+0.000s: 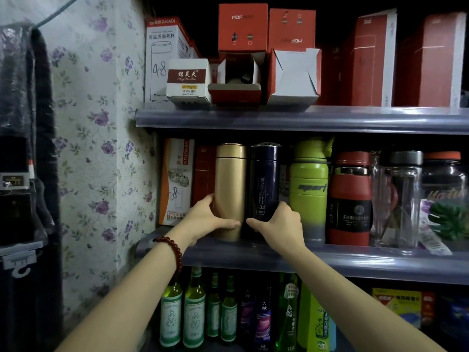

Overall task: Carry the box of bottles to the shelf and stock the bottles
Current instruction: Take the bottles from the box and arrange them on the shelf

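A gold flask [230, 179] stands upright on the middle shelf [355, 262], and my left hand [205, 219] grips its lower part with thumb in front and fingers behind. Right beside it stands a dark navy flask [264, 179]; my right hand [279, 224] grips its base the same way. The two flasks nearly touch. The carrying box is out of view.
A green sport bottle [308, 189], a red-and-black bottle [351, 199] and clear jars [398, 199] stand to the right. Red and white boxes [242, 27] fill the top shelf. Green glass bottles [194, 311] line the bottom shelf. Floral wallpaper [101, 148] bounds the left.
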{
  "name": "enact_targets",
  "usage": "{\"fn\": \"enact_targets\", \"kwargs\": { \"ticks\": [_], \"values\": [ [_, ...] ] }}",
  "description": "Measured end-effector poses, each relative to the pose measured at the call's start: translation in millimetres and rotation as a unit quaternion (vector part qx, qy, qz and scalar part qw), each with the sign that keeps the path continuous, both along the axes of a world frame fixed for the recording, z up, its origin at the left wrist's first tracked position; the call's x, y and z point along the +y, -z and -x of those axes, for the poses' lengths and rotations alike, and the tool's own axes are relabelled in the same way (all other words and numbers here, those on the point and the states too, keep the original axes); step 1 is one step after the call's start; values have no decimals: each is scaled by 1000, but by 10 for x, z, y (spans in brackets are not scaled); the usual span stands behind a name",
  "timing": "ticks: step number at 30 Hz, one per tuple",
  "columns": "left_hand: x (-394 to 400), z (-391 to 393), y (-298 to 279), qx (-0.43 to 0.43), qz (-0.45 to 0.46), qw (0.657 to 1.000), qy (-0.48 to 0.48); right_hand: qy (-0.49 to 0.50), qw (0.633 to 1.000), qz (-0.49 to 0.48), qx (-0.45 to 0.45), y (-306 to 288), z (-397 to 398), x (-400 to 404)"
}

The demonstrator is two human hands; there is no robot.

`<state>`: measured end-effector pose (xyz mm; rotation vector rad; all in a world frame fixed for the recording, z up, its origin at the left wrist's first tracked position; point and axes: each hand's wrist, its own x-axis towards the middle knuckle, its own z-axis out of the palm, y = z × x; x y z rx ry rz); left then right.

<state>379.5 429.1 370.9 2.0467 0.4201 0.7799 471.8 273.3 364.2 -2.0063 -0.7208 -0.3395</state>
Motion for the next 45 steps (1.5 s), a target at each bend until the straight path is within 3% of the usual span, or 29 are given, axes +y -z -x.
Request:
{"fn": "enact_targets", "kwargs": {
  "ticks": [27,40,45],
  "values": [
    [-59,28,69,-3,-64,998,-17,-33,998,-60,-15,92,149,-101],
    [-245,252,235,47,-200,976,-74,-4,998,-17,-59,170,141,-145],
    [-253,363,323,29,-217,972,-88,4,996,-1,-87,259,214,-241]
  ]
}}
